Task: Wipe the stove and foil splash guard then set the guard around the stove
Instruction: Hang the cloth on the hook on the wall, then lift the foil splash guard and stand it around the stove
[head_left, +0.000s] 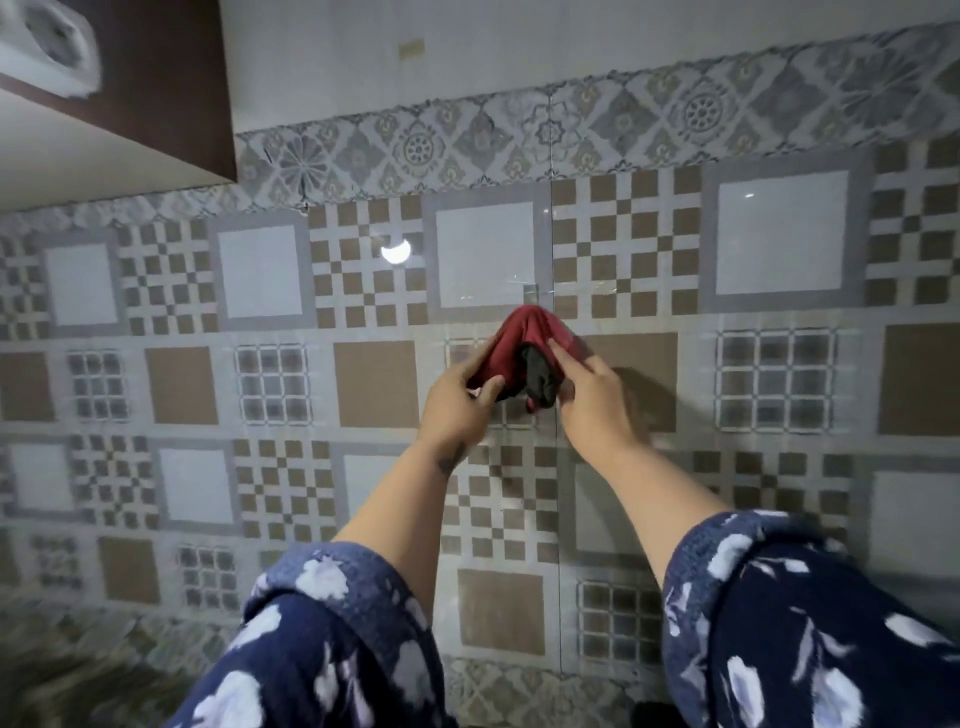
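Note:
A red cloth (524, 338) with a dark, almost black part at its lower middle hangs against the tiled wall, its top at a small clear hook (530, 293). My left hand (460, 400) pinches the cloth's lower left edge. My right hand (592, 395) holds its right side, fingers lying along the fabric. Both arms reach up and forward in blue sleeves with white flowers. Neither the stove nor the foil splash guard is in view.
A patterned tile wall (260, 364) of brown, grey and white squares fills the view. A dark brown wall cabinet (171, 88) juts out at the upper left, with a white object (52, 47) at the corner. The bottom left is blurred.

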